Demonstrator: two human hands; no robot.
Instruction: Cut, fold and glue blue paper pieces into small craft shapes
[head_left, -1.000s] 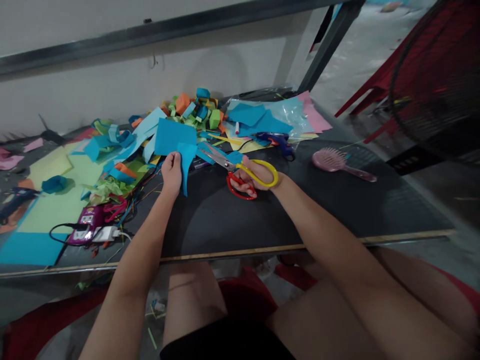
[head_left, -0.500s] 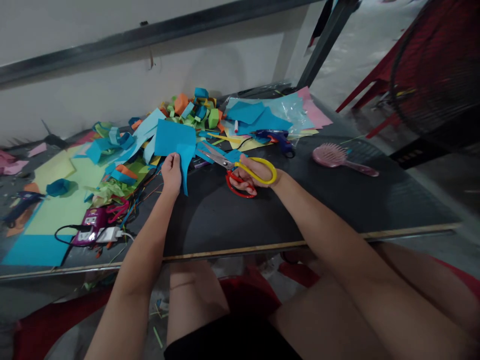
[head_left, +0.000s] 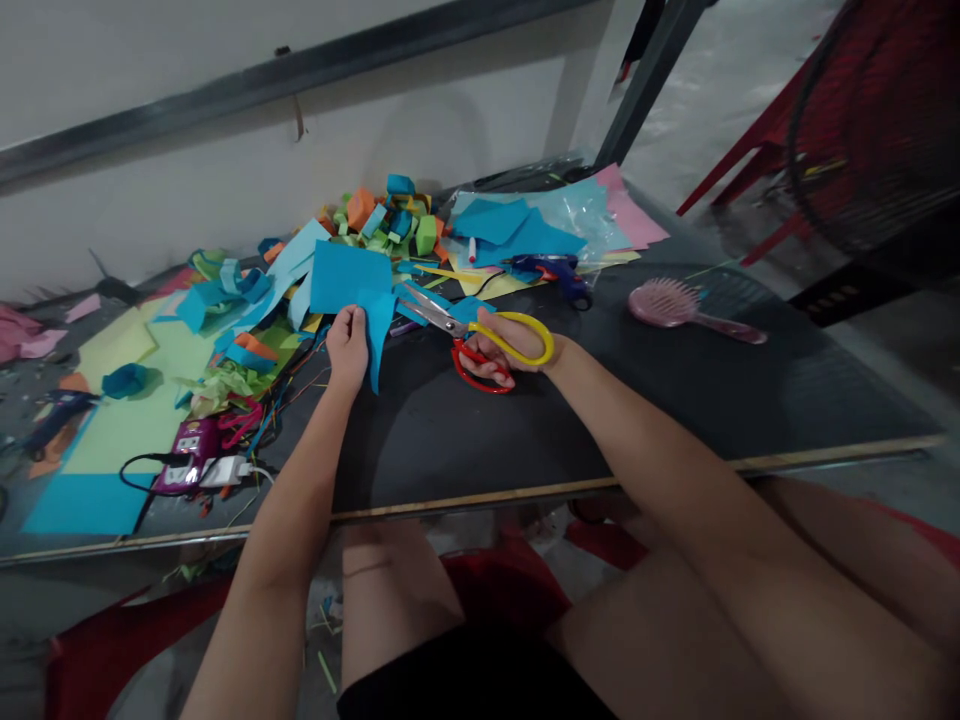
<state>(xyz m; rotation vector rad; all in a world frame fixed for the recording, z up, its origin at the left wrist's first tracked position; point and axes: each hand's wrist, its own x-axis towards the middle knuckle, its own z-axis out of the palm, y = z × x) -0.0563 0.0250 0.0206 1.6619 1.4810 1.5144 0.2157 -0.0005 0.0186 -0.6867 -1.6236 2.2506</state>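
A sheet of blue paper is pinched at its lower edge by my left hand. A narrow strip of the sheet hangs down beside my fingers, partly cut away and curling. My right hand grips a pair of scissors with one yellow and one red handle. Their blades point left toward the blue sheet, slightly apart, with the tips close to the hanging strip. Whether the tips touch the paper I cannot tell. Other blue pieces lie on the table just behind the blades.
Folded paper pieces are heaped at the back. A blue glue gun and a pink hairbrush lie to the right. A purple power strip with cords sits front left, near another glue gun. A fan stands far right.
The hanging strip has swung a little to the right, closer to the blade tips. Both hands keep nearly the same place and hold, while the view has shifted slightly.
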